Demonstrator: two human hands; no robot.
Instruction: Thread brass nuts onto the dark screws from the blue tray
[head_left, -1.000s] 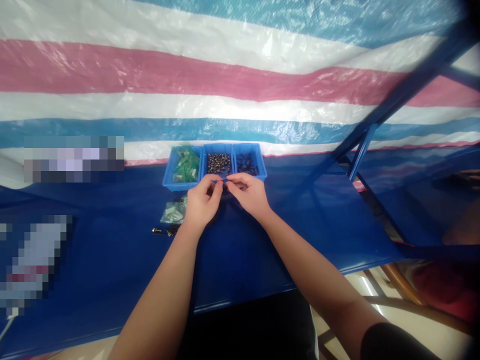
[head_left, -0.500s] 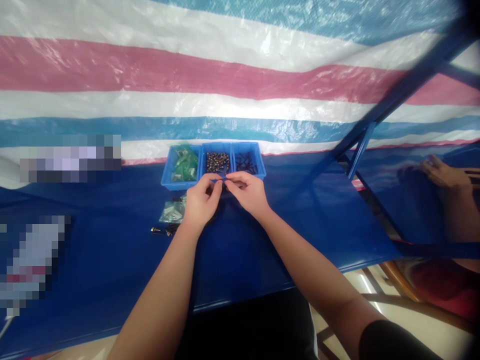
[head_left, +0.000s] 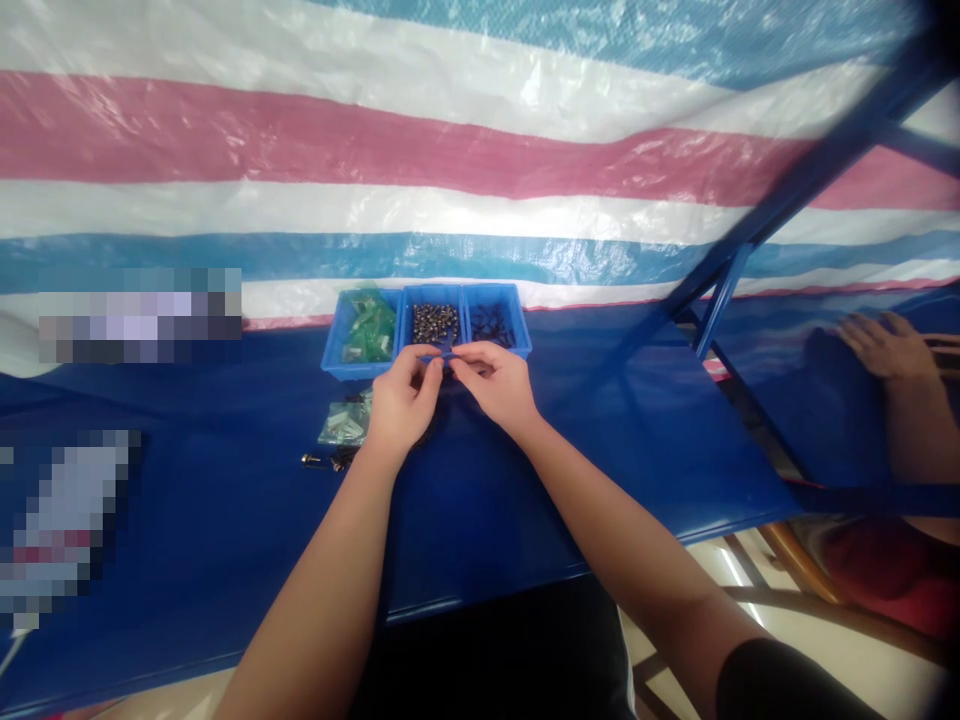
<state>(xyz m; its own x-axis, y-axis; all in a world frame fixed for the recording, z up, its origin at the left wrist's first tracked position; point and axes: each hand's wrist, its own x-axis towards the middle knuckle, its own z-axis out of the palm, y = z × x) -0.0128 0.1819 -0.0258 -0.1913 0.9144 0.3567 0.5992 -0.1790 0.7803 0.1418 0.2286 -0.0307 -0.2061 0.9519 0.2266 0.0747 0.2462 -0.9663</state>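
Note:
My left hand (head_left: 409, 395) and my right hand (head_left: 495, 382) meet fingertip to fingertip just in front of the blue bins. Both are closed in a pinch, and whatever sits between the fingertips is too small to make out. Behind them the middle bin (head_left: 407, 345) holds many small brass-coloured metal parts (head_left: 435, 324). Dark, thin pieces (head_left: 491, 325) lie in the right bin (head_left: 519, 345). A green plastic bag (head_left: 370, 328) fills the left bin (head_left: 330, 355). Beside my left wrist lies a clear bag of pale pieces (head_left: 345, 424), with dark and brass-coloured parts (head_left: 322, 461) below it.
The bins stand at the back of a blue table (head_left: 480, 520), against a striped plastic sheet (head_left: 480, 160). A blue metal frame (head_left: 720, 290) rises at the right. Beyond it another person's hand (head_left: 889, 345) rests over a blue surface. Blurred-out items lie at the left.
My two hands stay nearly in place, with only slight finger movement. At the right, the other person's hand has shifted and its fingers are spread more.

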